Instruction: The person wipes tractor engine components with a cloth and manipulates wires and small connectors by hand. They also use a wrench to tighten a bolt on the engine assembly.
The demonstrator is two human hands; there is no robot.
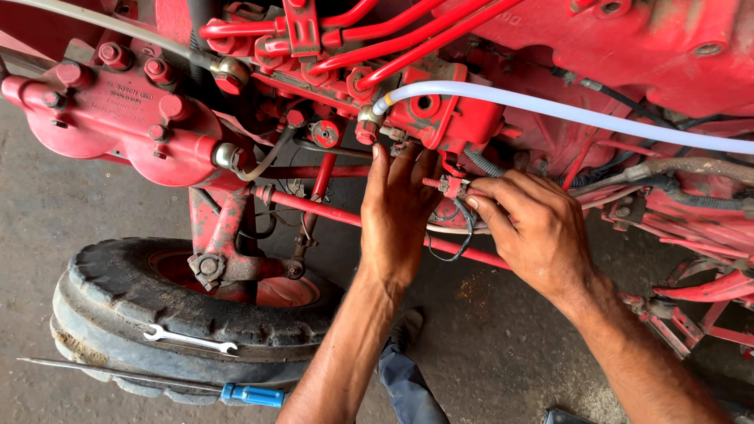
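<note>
Red engine pump [444, 114]: left hand [397, 216] rests open beneath it, right hand [534, 228] pinches a small spring fitting [449, 185].

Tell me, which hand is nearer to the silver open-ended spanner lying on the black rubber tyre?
Left. The left hand is up at the red engine parts, above and right of the silver open-ended spanner; the right hand is farther right.

Bare forearms, grey trouser leg [408, 389], dark shoe [406, 328]

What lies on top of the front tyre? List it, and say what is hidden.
On the black tyre lie a silver open-ended spanner and a long screwdriver with a blue handle. The tyre's far side and whatever sits beneath it are hidden.
</note>
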